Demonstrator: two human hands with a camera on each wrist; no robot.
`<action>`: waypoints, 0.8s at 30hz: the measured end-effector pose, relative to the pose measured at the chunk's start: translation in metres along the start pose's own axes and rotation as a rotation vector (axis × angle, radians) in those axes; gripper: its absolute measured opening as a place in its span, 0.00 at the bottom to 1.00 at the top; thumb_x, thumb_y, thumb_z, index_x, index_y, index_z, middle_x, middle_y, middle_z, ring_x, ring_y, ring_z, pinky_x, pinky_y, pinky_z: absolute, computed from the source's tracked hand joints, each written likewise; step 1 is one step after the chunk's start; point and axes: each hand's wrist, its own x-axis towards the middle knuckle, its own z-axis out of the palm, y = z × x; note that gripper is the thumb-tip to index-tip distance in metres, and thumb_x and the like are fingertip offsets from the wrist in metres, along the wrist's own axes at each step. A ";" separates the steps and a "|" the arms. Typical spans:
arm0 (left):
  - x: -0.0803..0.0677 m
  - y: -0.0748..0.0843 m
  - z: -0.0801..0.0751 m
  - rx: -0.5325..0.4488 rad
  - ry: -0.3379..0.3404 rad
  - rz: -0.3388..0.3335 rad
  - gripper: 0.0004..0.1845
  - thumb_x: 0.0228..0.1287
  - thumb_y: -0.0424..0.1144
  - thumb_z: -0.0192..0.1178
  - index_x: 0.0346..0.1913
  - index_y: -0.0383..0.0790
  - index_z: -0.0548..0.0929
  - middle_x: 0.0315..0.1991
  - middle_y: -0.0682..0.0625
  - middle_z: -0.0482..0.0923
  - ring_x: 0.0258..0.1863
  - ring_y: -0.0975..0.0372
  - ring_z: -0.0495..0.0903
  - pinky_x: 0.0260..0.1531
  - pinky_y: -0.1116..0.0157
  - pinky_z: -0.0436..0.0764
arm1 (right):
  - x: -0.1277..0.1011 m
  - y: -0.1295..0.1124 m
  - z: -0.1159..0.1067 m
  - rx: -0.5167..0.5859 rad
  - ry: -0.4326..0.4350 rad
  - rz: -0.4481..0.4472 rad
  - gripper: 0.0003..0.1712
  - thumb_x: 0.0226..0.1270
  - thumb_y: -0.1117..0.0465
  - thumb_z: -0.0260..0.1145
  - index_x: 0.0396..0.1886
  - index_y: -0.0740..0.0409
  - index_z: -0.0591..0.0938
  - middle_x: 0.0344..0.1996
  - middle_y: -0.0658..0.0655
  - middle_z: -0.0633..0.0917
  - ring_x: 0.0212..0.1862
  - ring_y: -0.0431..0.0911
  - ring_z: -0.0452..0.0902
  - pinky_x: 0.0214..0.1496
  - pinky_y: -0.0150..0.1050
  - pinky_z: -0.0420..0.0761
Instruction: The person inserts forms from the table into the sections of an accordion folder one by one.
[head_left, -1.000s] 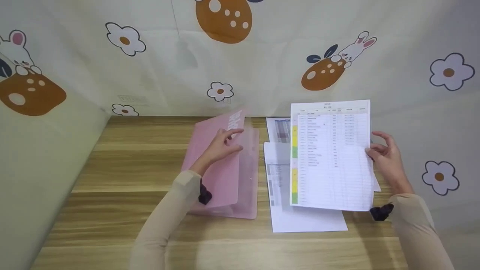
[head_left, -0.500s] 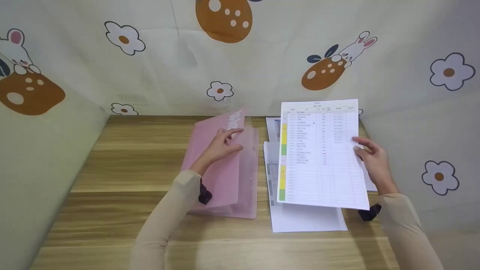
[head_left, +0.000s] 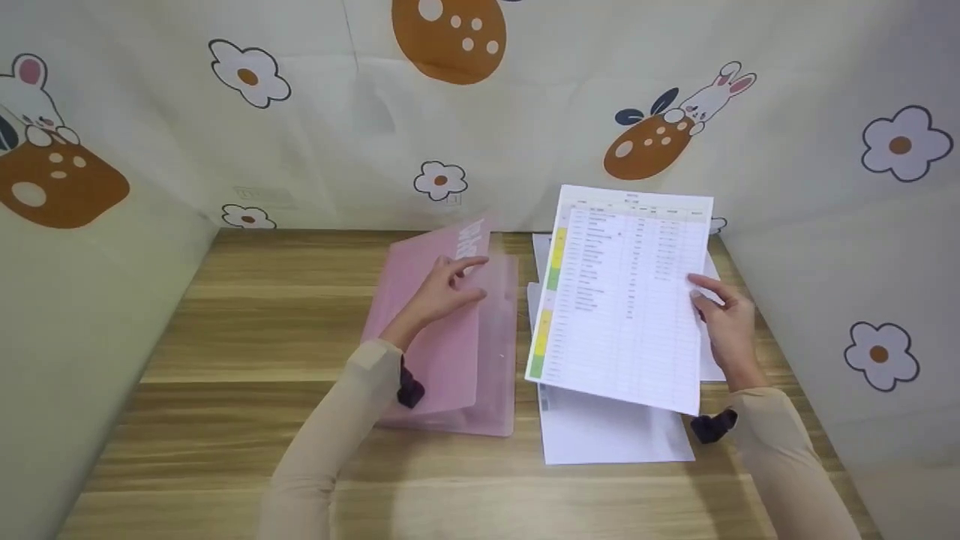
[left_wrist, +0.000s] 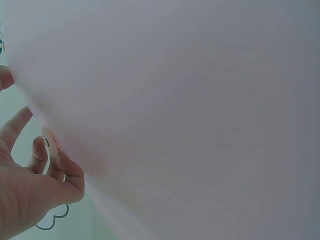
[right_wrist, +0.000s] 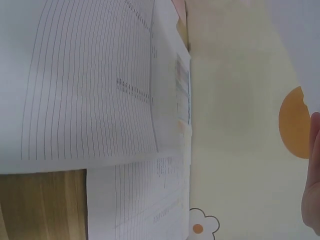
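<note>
On the near tabletop [head_left: 225, 420], loose white sheets [head_left: 600, 435]. Above them, held tilted by the right hand [head_left: 724, 326], pinching its right edge: a printed table sheet [head_left: 622, 300], text too small to read. Left, lifting the pink folder [head_left: 450, 352] cover: left hand [head_left: 442, 289], fingers loosely curled. White lettering, unreadable.

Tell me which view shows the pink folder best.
The head view: the whole pink folder lies on the table, its cover lifted by the left hand. The left wrist view shows only a blurred pale surface; the right wrist view shows almost none of it.
</note>
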 end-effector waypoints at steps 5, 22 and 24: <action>0.001 0.001 0.000 -0.001 0.002 -0.002 0.27 0.50 0.41 0.63 0.56 0.51 0.73 0.37 0.45 0.61 0.40 0.56 0.61 0.34 0.62 0.64 | -0.014 -0.017 0.022 -0.027 0.049 0.029 0.15 0.56 0.70 0.61 0.45 0.63 0.80 0.46 0.59 0.76 0.34 0.44 0.76 0.30 0.30 0.73; 0.000 0.002 0.002 -0.016 0.014 -0.054 0.27 0.48 0.41 0.64 0.56 0.54 0.73 0.38 0.46 0.61 0.41 0.57 0.61 0.34 0.63 0.64 | -0.011 0.021 0.041 0.048 -0.057 -0.003 0.17 0.57 0.67 0.61 0.48 0.63 0.78 0.48 0.60 0.75 0.36 0.47 0.77 0.33 0.32 0.74; 0.000 0.002 0.002 -0.015 0.012 -0.057 0.27 0.48 0.42 0.63 0.56 0.54 0.73 0.39 0.46 0.60 0.41 0.57 0.61 0.34 0.63 0.64 | -0.030 -0.011 0.059 0.005 -0.068 0.030 0.18 0.58 0.70 0.58 0.50 0.65 0.76 0.48 0.61 0.75 0.35 0.45 0.77 0.34 0.32 0.74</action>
